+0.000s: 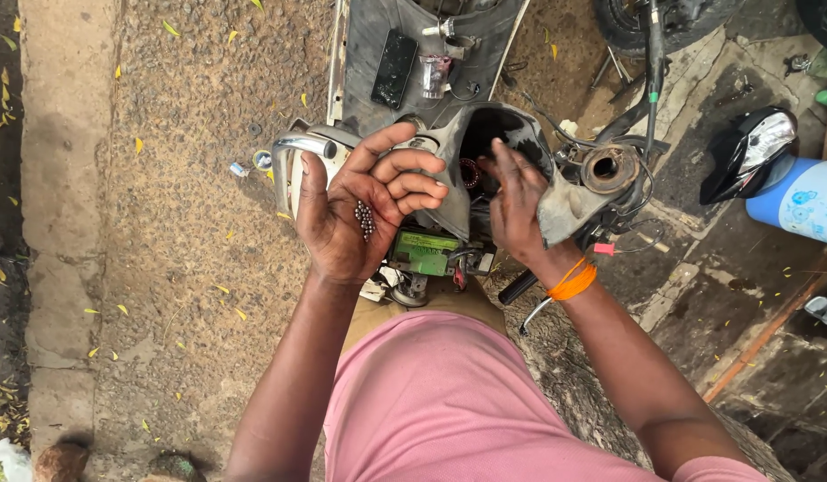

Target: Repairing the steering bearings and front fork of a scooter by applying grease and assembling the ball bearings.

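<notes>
Cupping small shiny steel balls (pixel 365 220), left hand (pixel 360 214) curls.

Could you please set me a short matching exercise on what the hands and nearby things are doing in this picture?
Things:
1. small steel balls
2. right hand
3. green-topped battery
4. black phone

Places or states:
A. lying flat on the grey floorboard
B. cupped in the left hand
C. below both hands, among wires
D. fingers at the dark opening of the grey housing

Pairs: 1-B, 2-D, 3-C, 4-A

Cables (pixel 632 192) crowding housing opening (pixel 498 143)
</notes>
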